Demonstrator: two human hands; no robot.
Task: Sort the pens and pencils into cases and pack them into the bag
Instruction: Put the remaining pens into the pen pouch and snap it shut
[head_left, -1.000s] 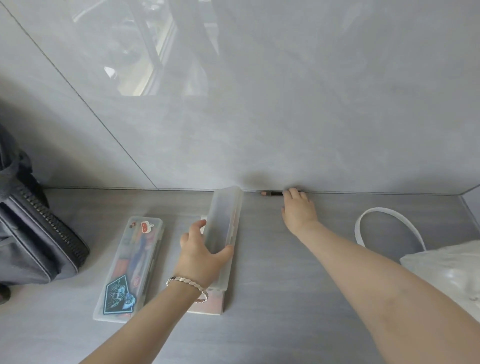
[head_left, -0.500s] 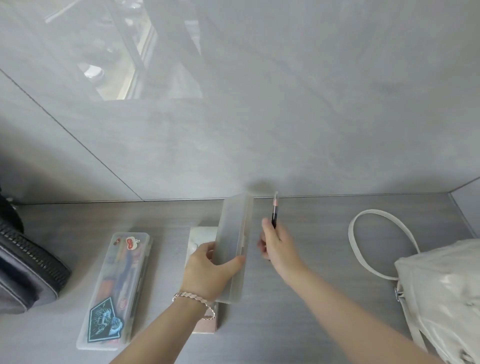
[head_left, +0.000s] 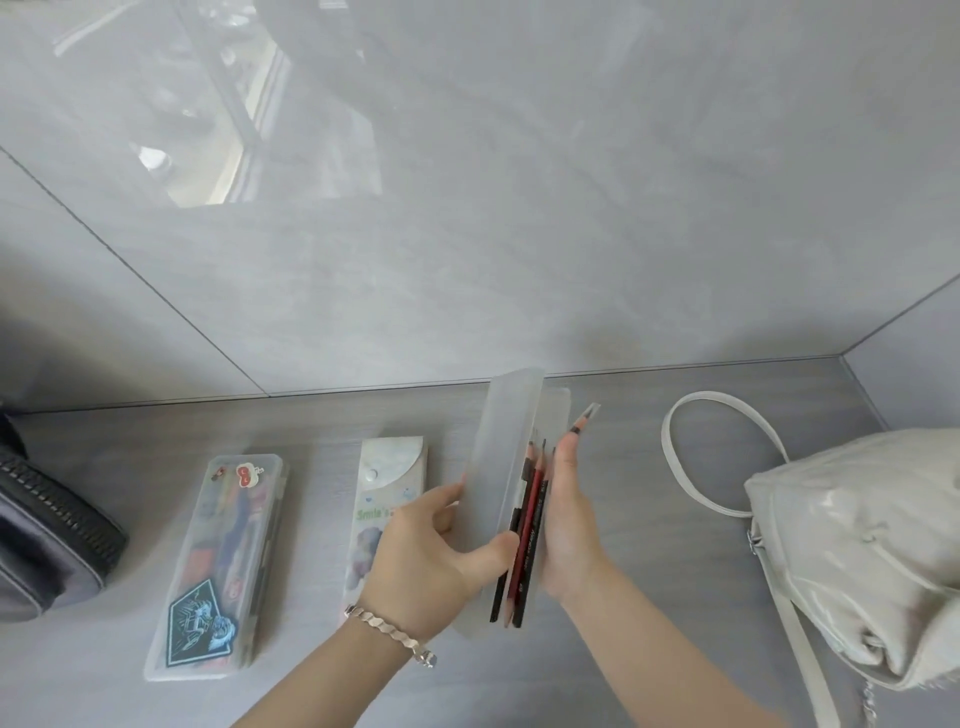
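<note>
Lifted from the wall (head_left: 519, 208), the pen (head_left: 586, 415) is being brought beside the pencils (head_left: 530, 525) in the case (head_left: 511, 441), which is being gripped by the left hand (head_left: 426, 551); the right hand (head_left: 569, 519) grip cannot be told.

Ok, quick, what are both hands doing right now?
Left hand: grips the open frosted case.
Right hand: holds a pen beside that case.

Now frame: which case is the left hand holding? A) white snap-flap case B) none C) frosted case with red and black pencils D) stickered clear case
C: the left hand grips the frosted case with the pencils inside. The right hand holds a pen beside it. The stickered case and the flap case lie flat on the table.
</note>
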